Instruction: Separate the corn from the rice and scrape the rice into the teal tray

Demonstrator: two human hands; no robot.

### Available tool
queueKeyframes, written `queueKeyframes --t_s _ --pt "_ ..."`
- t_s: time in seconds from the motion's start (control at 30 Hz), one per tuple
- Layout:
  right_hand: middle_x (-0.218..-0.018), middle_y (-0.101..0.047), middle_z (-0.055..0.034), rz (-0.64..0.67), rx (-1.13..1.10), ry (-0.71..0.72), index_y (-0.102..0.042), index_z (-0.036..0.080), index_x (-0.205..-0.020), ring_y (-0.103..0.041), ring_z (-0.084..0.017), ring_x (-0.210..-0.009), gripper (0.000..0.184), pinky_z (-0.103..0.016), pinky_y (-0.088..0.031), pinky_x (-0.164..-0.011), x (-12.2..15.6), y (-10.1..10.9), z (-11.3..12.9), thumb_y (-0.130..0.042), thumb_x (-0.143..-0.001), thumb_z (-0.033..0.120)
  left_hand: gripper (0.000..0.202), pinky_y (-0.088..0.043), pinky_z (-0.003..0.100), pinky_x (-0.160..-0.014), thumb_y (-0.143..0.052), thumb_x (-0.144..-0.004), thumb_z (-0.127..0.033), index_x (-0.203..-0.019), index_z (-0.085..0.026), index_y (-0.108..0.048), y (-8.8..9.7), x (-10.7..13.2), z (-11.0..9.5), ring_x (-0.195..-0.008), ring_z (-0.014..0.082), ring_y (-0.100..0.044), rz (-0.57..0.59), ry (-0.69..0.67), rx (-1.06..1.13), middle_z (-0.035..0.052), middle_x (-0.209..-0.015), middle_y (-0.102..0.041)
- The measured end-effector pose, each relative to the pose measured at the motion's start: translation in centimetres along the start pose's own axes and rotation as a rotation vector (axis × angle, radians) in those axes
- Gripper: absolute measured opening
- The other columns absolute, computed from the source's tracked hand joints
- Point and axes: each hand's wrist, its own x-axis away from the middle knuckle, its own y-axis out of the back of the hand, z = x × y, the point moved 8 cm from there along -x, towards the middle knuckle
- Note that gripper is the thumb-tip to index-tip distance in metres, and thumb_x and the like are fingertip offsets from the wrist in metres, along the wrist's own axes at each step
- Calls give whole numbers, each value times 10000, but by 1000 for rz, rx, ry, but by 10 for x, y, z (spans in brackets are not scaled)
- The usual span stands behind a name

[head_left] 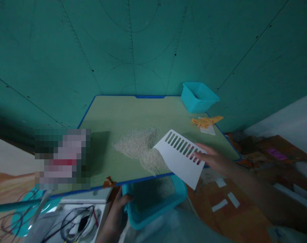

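My right hand (pixel 209 156) grips a flat white plastic board (pixel 185 170) by its slotted end, fingers through the slots. The board is tilted over the table's front edge, its left side against a spread pile of small white grains (pixel 140 145). Below that edge, my left hand (pixel 119 206) is closed on the left rim of a teal plastic bin (pixel 153 216). Some pale grains lie inside the bin, toward its right end. The bin sits against the table edge, close to my lap.
The light green table (pixel 115 111) has a blue rim. A second teal bin (pixel 197 106) stands at its back right corner, near an orange cloth or glove (pixel 207 121). At left is a blurred-out object (pixel 67 157). Tangled cables (pixel 80 224) lie below left; cardboard boxes (pixel 266 153) stand right.
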Motion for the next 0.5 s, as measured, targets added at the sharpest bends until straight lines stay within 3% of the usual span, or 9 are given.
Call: queueKeyframes --t_s 0.1,0.27,0.5 --pt "-946 -770 -87 22 4 -20 -682 240 -1092 -726 -230 -791 438 -352 -556 -713 10 -3 -4 -710 -764 530 543 -612 378 -743 -758 -552 -185 -1094 -189 -717 -5 3 -4 -900 327 -762 28 -1 13 19 -800 -805" --pt "-1035 -769 -105 97 79 -60 -682 205 -1157 -728 -264 -916 515 -399 -557 -817 29 -13 -2 -672 -816 590 446 -619 389 -707 -737 -538 -171 -983 -203 -738 -8 8 -10 -828 322 -771 -18 -4 10 4 -732 -789" --pt "-1037 -774 -86 116 102 -78 -704 226 -1112 -730 -269 -948 428 -406 -551 -865 51 -19 11 -669 -848 560 355 -581 318 -570 -749 -517 -179 -869 -210 -721 -3 6 -10 -692 281 -752 -48 -6 -1 -23 -610 -733"
